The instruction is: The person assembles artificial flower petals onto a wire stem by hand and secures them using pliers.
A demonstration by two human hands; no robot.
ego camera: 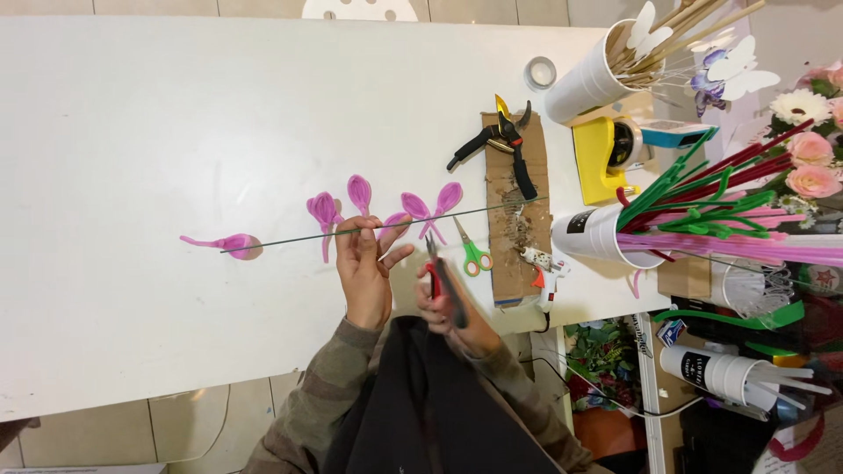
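Thin green wire [378, 226] w/ pink petals [359, 193]

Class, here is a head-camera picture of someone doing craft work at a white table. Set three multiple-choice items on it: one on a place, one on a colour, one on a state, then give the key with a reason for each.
1. Where do the black pruning shears lie?
A. on the cardboard strip
B. in the white cup
C. on the floor

2. What colour are the handles of the small scissors on the table?
A. blue
B. green
C. black

3. What is the left hand doing?
A. resting flat and empty
B. gripping the glue gun
C. pinching the thin wire

Key: 1 A, the shears rest across the strip's far end. 2 B, both loops are bright green. 3 C, its fingers close on the wire beside the pink petals, while the right hand holds red-handled pliers.
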